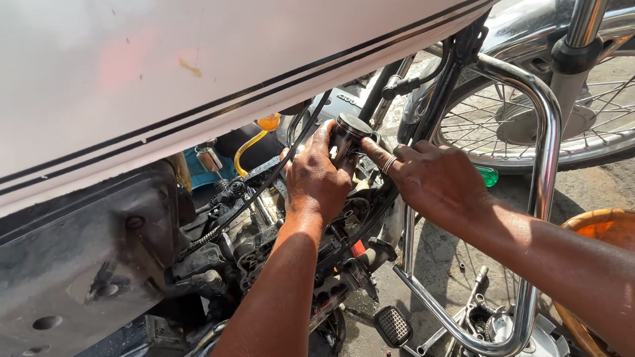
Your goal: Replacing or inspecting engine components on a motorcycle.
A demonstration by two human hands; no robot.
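White fuel tank (181, 70) fills the foreground as two bare hands work a piston (350, 135) above the stripped motorcycle engine (263, 239). Left hand (316, 177) has its fingers closed round the piston's side; right hand (433, 180) pinches its far edge, a ring on one finger. Right of the fingers curves a chrome crash guard (541, 152); beyond it, the spoked wheel (589, 106). Seating looks under way; steady alignment seems needed next.

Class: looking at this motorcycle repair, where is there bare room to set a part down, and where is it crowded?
Bare ground lies between the front wheel and orange basin. Crowded: the engine bay under the white tank, where both hands hold the piston, and the tool-littered ground by the crash bar.
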